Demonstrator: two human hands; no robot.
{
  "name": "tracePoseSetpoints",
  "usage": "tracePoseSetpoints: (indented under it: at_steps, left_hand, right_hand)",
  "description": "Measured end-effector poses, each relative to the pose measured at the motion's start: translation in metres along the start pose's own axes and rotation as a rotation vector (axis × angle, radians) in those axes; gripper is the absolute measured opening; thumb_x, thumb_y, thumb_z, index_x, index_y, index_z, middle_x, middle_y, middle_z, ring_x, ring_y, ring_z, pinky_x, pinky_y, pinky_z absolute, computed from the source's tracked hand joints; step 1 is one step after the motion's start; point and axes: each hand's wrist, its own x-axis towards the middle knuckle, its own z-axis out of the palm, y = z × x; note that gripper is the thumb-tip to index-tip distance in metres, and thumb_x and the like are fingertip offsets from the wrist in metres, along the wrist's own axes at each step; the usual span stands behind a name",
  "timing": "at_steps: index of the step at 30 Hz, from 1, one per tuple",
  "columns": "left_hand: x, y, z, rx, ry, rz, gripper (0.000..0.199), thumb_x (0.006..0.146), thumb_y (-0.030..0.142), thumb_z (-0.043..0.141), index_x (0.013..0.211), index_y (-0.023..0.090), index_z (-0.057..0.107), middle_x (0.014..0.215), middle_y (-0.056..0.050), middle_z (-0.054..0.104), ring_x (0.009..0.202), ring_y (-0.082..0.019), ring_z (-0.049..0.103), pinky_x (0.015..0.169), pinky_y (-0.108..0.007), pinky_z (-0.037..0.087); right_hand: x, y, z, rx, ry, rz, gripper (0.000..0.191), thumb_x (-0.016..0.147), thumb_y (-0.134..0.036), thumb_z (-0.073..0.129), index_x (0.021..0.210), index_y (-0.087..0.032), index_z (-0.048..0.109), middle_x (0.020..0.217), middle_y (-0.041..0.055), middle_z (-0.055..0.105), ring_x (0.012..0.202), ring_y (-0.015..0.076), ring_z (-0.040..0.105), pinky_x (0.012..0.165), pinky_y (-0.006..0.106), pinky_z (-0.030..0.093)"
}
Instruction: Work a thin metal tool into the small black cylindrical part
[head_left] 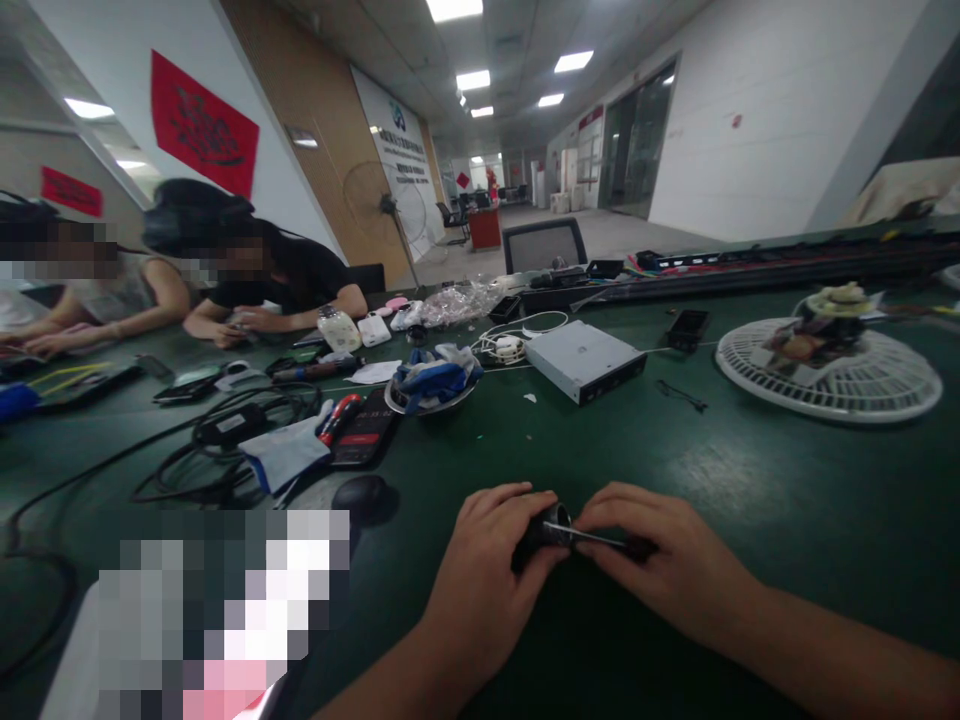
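Note:
Low over the green table, my left hand [491, 560] is closed around a black hollow cylinder [553, 522], its open end turned to the right. Most of the cylinder's body is hidden by the fingers. My right hand [660, 550] pinches a slim screwdriver [600, 538] with a thin metal shaft and a dark handle. The shaft's tip reaches the cylinder's open rim; whether it goes inside I cannot tell. Both hands are close together, the right fingertips almost touching the cylinder.
Beyond my hands are a silver disc drive [585, 355], a bowl [431, 408] of blue-white gloves and a white fan grille [825, 375]. A black mouse [365, 497], a phone [365, 430] and coiled cables [225, 430] lie left. Two people sit at the far left.

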Motion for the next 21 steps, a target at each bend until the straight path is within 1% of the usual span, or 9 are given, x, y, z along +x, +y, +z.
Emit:
tracePoseSetpoints:
  at_steps: [6, 10, 13, 17, 21]
  left_hand:
    - [-0.0007, 0.0004, -0.0001, -0.02, -0.005, 0.055, 0.041, 0.084, 0.022, 0.075, 0.123, 0.027, 0.063, 0.12, -0.003, 0.071, 0.118, -0.025, 0.059, 0.1, -0.047, 0.05]
    - [-0.0011, 0.0, -0.0004, -0.033, -0.002, 0.072, 0.04, 0.084, 0.02, 0.074, 0.122, 0.026, 0.063, 0.119, -0.004, 0.071, 0.117, -0.026, 0.06, 0.099, -0.048, 0.049]
    - [-0.0008, 0.0001, -0.0002, -0.039, 0.0, 0.079, 0.04, 0.083, 0.023, 0.076, 0.121, 0.025, 0.064, 0.117, -0.005, 0.072, 0.116, -0.027, 0.06, 0.098, -0.049, 0.049]
    - [-0.0002, 0.0013, -0.0003, -0.057, -0.028, 0.112, 0.038, 0.082, 0.023, 0.078, 0.117, 0.025, 0.065, 0.115, -0.004, 0.072, 0.114, -0.026, 0.061, 0.098, -0.048, 0.049]
    - [0.0002, 0.0035, -0.0025, -0.075, -0.022, 0.134, 0.039, 0.081, 0.023, 0.079, 0.117, 0.025, 0.065, 0.114, -0.003, 0.073, 0.111, -0.024, 0.062, 0.097, -0.044, 0.048]
  right_hand:
    - [-0.0008, -0.0015, 0.0011, 0.052, 0.062, -0.091, 0.012, 0.091, -0.02, 0.066, 0.101, -0.023, 0.072, 0.102, 0.003, 0.066, 0.086, 0.0124, 0.065, 0.071, 0.023, 0.054]
    - [-0.0018, -0.0018, 0.0018, 0.091, 0.089, -0.13, 0.016, 0.089, -0.019, 0.07, 0.105, -0.023, 0.072, 0.106, 0.0042, 0.068, 0.092, 0.0137, 0.067, 0.078, 0.024, 0.056]
    - [-0.0015, -0.001, 0.0028, 0.133, 0.097, -0.154, 0.014, 0.092, -0.016, 0.066, 0.103, -0.023, 0.072, 0.101, 0.0027, 0.07, 0.089, 0.012, 0.067, 0.076, 0.023, 0.055]
    - [0.0006, -0.0005, 0.0031, 0.159, 0.076, -0.08, 0.016, 0.091, -0.014, 0.065, 0.102, -0.023, 0.073, 0.096, 0.001, 0.071, 0.085, 0.011, 0.066, 0.073, 0.022, 0.053]
    - [0.0026, -0.0005, 0.0017, 0.11, 0.079, 0.059, 0.01, 0.09, -0.019, 0.068, 0.096, -0.025, 0.074, 0.091, 0.0001, 0.069, 0.079, 0.0121, 0.064, 0.068, 0.024, 0.05]
